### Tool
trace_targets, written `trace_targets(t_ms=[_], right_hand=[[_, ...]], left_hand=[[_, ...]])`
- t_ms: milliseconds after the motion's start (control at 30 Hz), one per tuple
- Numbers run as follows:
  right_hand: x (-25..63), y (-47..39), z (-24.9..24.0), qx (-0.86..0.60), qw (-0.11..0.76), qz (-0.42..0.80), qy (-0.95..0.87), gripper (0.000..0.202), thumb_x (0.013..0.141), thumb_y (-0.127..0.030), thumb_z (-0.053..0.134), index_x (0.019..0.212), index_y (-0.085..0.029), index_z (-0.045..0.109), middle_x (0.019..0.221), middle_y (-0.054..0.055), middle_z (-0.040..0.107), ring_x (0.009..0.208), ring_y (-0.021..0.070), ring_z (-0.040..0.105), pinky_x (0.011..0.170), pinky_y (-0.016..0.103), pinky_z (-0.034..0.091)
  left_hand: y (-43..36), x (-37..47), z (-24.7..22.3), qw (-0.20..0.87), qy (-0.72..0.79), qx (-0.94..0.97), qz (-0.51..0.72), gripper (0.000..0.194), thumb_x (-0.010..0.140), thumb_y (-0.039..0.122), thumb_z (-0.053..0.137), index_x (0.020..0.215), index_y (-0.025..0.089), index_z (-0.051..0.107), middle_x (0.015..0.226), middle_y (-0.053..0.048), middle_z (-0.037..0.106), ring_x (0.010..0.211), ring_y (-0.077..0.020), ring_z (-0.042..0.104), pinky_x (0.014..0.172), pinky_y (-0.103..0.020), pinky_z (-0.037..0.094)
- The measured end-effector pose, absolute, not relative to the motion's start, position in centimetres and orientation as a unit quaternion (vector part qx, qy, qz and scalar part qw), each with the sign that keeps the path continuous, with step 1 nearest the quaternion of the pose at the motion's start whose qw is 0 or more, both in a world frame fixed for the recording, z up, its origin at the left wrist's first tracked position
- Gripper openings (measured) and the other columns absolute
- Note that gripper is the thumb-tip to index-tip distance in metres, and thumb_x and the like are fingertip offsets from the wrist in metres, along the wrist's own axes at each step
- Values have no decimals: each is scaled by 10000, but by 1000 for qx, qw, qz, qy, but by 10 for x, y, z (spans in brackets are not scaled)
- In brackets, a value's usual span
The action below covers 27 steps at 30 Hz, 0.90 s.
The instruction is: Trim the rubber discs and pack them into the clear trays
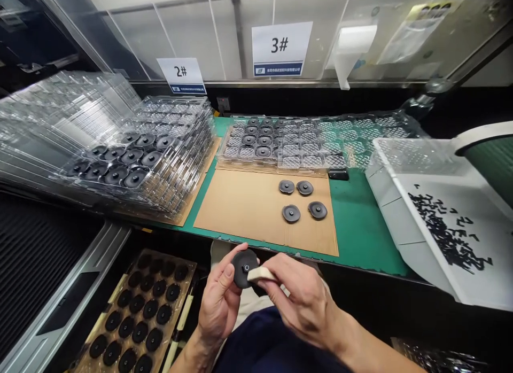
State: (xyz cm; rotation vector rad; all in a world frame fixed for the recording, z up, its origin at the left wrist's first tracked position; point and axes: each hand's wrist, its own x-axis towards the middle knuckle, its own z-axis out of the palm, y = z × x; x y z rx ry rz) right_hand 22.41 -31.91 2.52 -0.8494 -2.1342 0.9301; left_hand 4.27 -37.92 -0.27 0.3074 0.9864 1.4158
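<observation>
My left hand (219,303) grips a round black rubber disc (239,266) by its edge, its raised centre facing up. Pinched in my right hand (304,293) is a cream-coloured block (261,275), its tip against the disc beside the centre hub. I cannot tell what the block is made of. Beyond my hands, several similar discs, such as one black disc (290,213), lie on a cardboard sheet (236,202) on the green table.
Stacked clear trays (176,170) holding discs stand at the left. More clear trays (260,140) line the table's back. A white bin (401,202) at the right contains small black scraps. Low on the left sits a tray of discs (138,309). The table's front edge (304,254) is just beyond my hands.
</observation>
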Motion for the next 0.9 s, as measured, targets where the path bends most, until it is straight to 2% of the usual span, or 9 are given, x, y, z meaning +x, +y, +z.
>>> trace_targets(t_ms=[100,267,367,500,700,800,900], right_hand=[[225,-320,30,-344,324,311,-824,185,1066,-185,442,982,-206,606,849,33,589,760,168,538,698,302,418],[228,-320,31,-309,263,320,-856,160,1029,-181,458,953,-209,595,824,15,529,711,160,492,618,293,365],[229,-319,31,-331,269,285,-859,170,1028,-184,447,968,-205,604,857,28,545,731,162,498,641,291,370],[229,-319,31,-309,237,319,-864,174,1022,-188,460,886,-209,566,809,11,507,706,156,466,615,290,335],[229,-316,26,-334,267,275,-861,195,1038,-180,438,920,-199,593,844,28,528,731,164,482,645,291,363],[228,-315,27,-304,264,270,-874,179,1038,-173,435,1028,-194,613,892,44,568,796,181,526,684,297,401],[226,-319,26,-319,278,248,-871,188,1048,-187,430,1035,-189,618,890,49,580,779,185,523,705,313,413]], left_hand=[[-379,44,0,654,432,129,607,461,866,406,756,1259,166,738,1065,-119,780,840,-206,710,752,-285,590],[-380,44,2,662,436,103,600,400,886,391,725,1205,151,765,1046,-120,780,877,-211,703,765,-279,587],[-378,43,3,685,434,100,577,405,882,392,722,1183,126,774,990,-130,774,768,-206,679,665,-305,592],[-376,42,2,689,441,75,571,400,870,403,737,1165,137,785,933,-104,765,728,-194,663,624,-295,583],[-378,36,-3,724,422,97,537,396,909,425,691,1118,106,796,888,-113,749,684,-200,654,578,-318,588],[-379,37,-4,748,397,109,520,328,913,414,691,1011,127,816,809,-89,724,658,-190,642,554,-313,586],[-377,41,-2,727,399,108,548,323,897,401,711,1052,135,808,887,-98,741,708,-191,652,598,-308,591]])
